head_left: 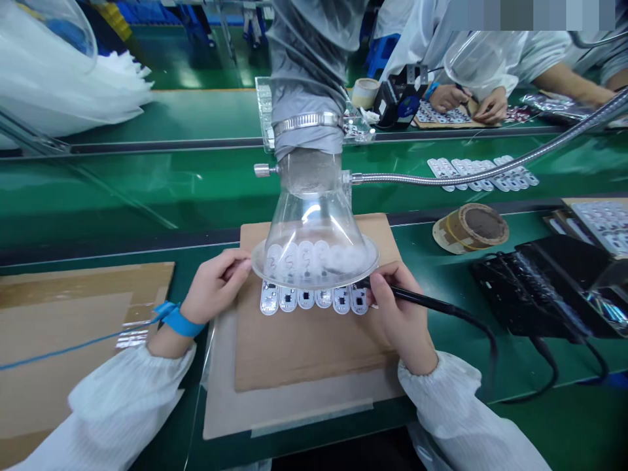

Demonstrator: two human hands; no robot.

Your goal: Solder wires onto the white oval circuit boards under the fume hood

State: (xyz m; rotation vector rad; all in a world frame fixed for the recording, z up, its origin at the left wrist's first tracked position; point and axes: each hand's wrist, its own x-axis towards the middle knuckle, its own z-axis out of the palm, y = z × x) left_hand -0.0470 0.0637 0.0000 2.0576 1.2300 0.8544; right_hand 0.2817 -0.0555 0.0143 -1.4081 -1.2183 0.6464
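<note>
A row of small white rounded circuit boards (305,299) lies on a brown cardboard sheet (314,353). The clear funnel-shaped fume hood (314,226) hangs over them, so their far part shows only through the plastic. At the hood's left rim is my left hand (220,280), wearing a blue wrist strap (182,320). Its fingers are pressed together, and what is between them, if anything, is hidden. My right hand (402,314) grips a black soldering iron (422,297) near the right end of the boards. The iron's tip is hidden by the hood.
A flexible metal arm (407,178) supports the hood. To the right are a tape roll (471,229) and a black soldering station (544,288) with cables. Cardboard (63,347) lies left. More boards (481,173) rest beyond the ledge, near a co-worker's hands (490,106).
</note>
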